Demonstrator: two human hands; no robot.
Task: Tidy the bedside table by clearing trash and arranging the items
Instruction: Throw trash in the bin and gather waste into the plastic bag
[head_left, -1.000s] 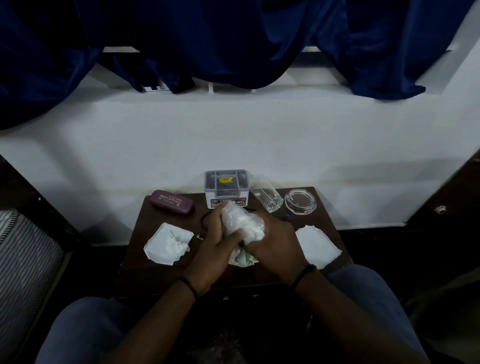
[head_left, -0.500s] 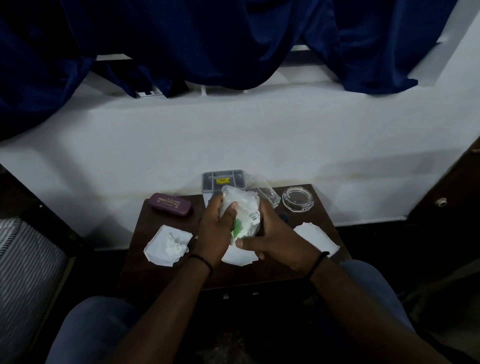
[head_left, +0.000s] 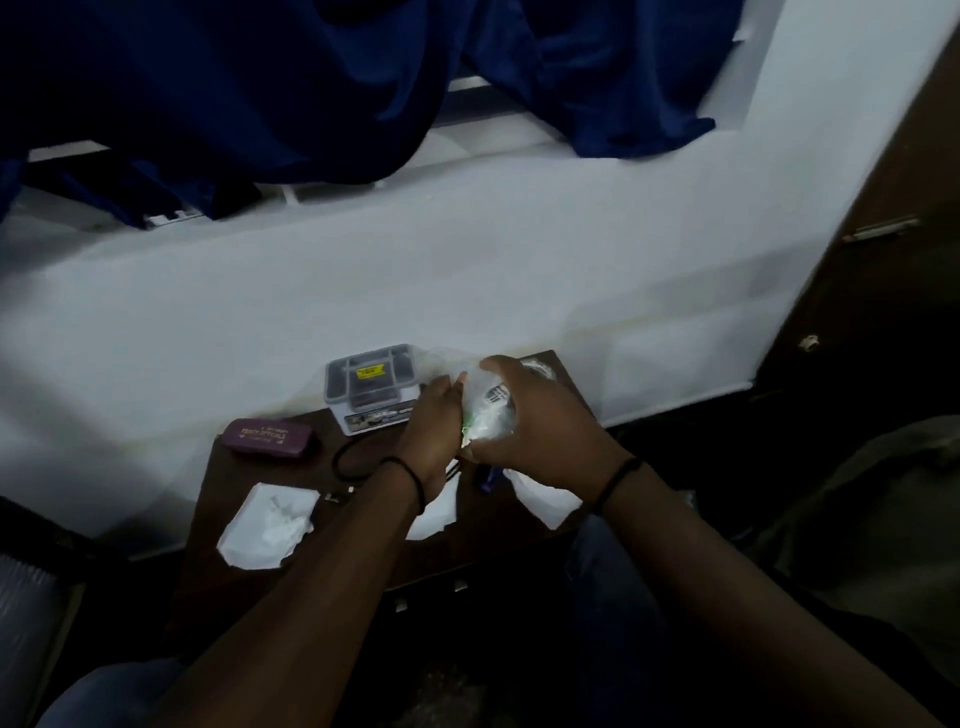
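Above the back right of the small dark bedside table (head_left: 291, 582), both hands grip a crumpled clear plastic wrapper (head_left: 488, 413) with green print and a barcode. My left hand (head_left: 431, 426) holds its left side and my right hand (head_left: 540, 421) curls over its top and right side. A crumpled white tissue (head_left: 267, 525) lies at the table's front left. Another white tissue (head_left: 545, 501) lies at the front right, partly under my right wrist. A third white paper (head_left: 436, 514) shows beneath my left forearm.
A maroon glasses case (head_left: 267, 438) lies at the back left. A clear plastic box (head_left: 371, 387) with a yellow label stands against the white wall. A black cord (head_left: 353, 460) and a small blue object (head_left: 488, 478) lie mid-table. My knees sit below the table's front edge.
Both hands have carried the plastic wrapper up and toward the back right of the table. The view has swung so the table sits lower and more to the left.
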